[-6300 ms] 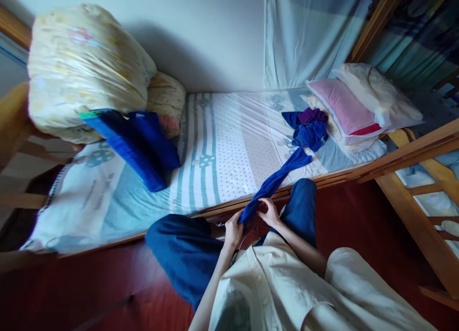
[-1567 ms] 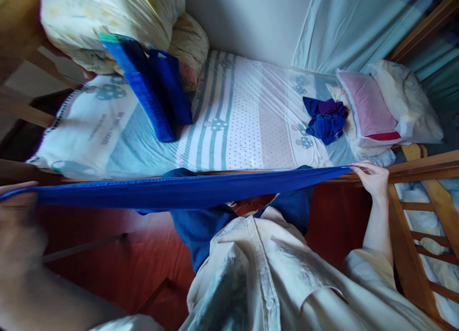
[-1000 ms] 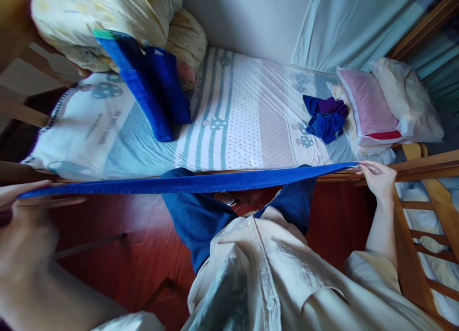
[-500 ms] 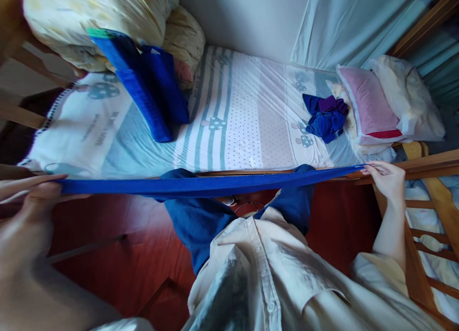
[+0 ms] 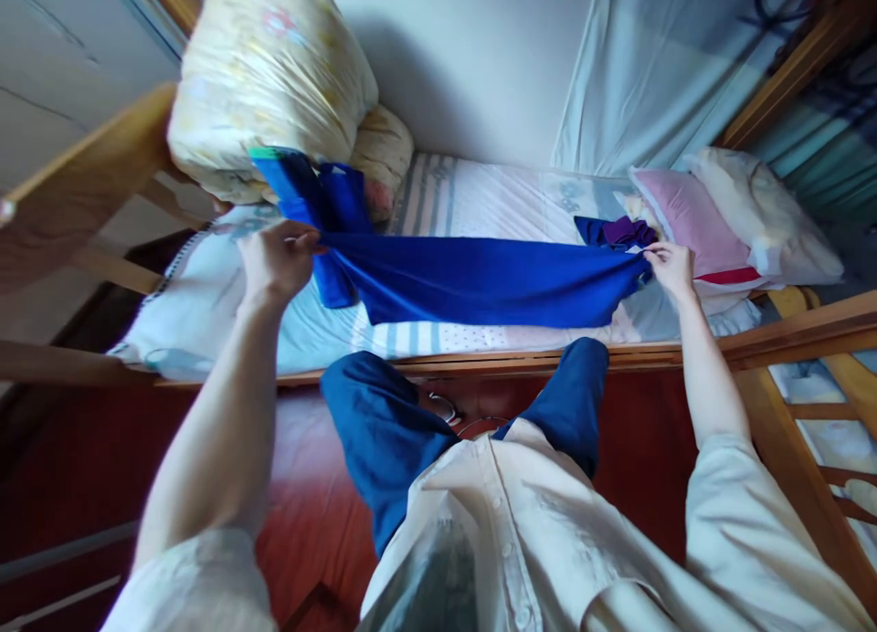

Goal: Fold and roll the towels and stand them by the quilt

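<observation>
A blue cloth garment [image 5: 480,280] hangs stretched sideways over the bed, its lower edge sagging in soft folds; its exact kind I cannot make out. My left hand [image 5: 278,259] pinches its left upper corner. At the other upper corner my right hand [image 5: 671,267] grips it between thumb and fingers, beside a small white tag. Behind the left end lie folded blue clothes [image 5: 298,189] with a green edge, leaning near the quilt. A crumpled purple and blue cloth [image 5: 627,232] shows just above the right end, partly hidden by the garment.
The bed's patterned sheet [image 5: 445,338] lies in front of me, edged by a wooden rail [image 5: 480,365]. A bundled yellow quilt [image 5: 274,93] stands at the left. Pink pillow [image 5: 692,216] and a plastic-wrapped bundle [image 5: 767,212] are at the right. A wooden bed end [image 5: 102,175] rises left.
Both hands have moved forward and inward over the bed. The blue garment, earlier a taut narrow strip near my knees, now hangs down wider and shorter. The view has tilted up.
</observation>
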The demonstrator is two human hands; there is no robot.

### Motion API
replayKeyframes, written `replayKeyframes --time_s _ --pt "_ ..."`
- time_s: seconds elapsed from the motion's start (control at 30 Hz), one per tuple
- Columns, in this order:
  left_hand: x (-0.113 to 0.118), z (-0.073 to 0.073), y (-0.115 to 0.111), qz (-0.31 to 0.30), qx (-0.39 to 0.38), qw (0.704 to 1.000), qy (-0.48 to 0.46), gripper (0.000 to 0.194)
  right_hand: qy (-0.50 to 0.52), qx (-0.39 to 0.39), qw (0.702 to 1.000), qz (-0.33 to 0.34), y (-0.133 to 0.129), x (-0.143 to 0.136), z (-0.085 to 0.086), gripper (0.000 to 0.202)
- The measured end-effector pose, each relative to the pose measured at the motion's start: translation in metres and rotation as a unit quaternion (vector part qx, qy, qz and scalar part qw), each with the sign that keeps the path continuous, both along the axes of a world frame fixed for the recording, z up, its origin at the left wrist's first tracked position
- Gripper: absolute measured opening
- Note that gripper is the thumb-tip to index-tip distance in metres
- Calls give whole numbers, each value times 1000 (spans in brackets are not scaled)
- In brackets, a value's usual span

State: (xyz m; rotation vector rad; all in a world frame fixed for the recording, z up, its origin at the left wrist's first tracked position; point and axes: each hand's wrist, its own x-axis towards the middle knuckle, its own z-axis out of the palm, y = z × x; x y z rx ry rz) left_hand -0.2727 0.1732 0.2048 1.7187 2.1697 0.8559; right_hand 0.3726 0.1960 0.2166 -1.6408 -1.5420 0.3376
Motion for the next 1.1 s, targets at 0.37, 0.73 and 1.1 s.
replayKeyframes --time_s 0.37,0.73,1.1 --pt "7 -46 14 -3 30 997 71 31 54 25 998 -25 18 3 -68 18" --pt "6 -188 4 -122 -179 970 115 24 -45 -233 969 -64 -18 -21 -190 24" --pt "2 -219 -25 -234 -262 907 233 27 -184 -394 897 -73 -50 -29 -237 27"
